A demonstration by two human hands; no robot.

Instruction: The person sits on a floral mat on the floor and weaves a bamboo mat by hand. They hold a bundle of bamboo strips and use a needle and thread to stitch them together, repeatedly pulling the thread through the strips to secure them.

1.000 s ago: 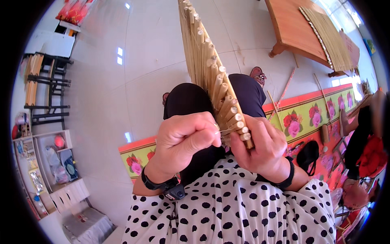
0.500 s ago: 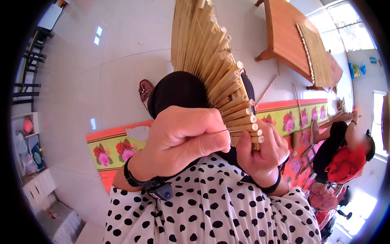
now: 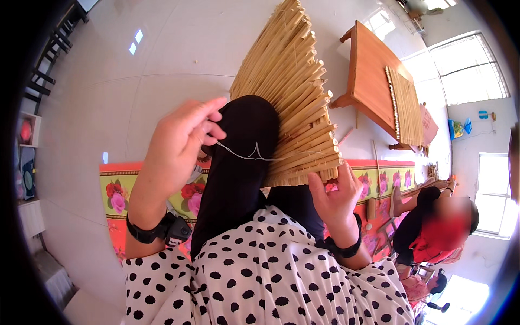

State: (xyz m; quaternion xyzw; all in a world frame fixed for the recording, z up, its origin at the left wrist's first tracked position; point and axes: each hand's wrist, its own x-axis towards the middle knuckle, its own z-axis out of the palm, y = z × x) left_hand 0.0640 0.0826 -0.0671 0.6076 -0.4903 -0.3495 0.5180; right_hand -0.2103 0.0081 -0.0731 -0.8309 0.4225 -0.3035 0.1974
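Observation:
My left hand is raised at my left knee, its fingers loosely curled on a thin white thread, which runs slackly across my black trouser leg to the bundled-stick mat. The mat of pale reed-like sticks leans upward beside that knee, round cut ends along its right edge. My right hand grips the mat’s near corner between thumb and fingers; part of the fingers is hidden.
A wooden table at upper right bears another stick mat. A floral sheet lies below me. Co-workers sit at right, near loose sticks. Dark stacked furniture stands at left.
My left hand has moved left and up from the mat’s corner, drawing out the thread, its fingers loosened. The mat has tilted, showing more of its face. The view has shifted.

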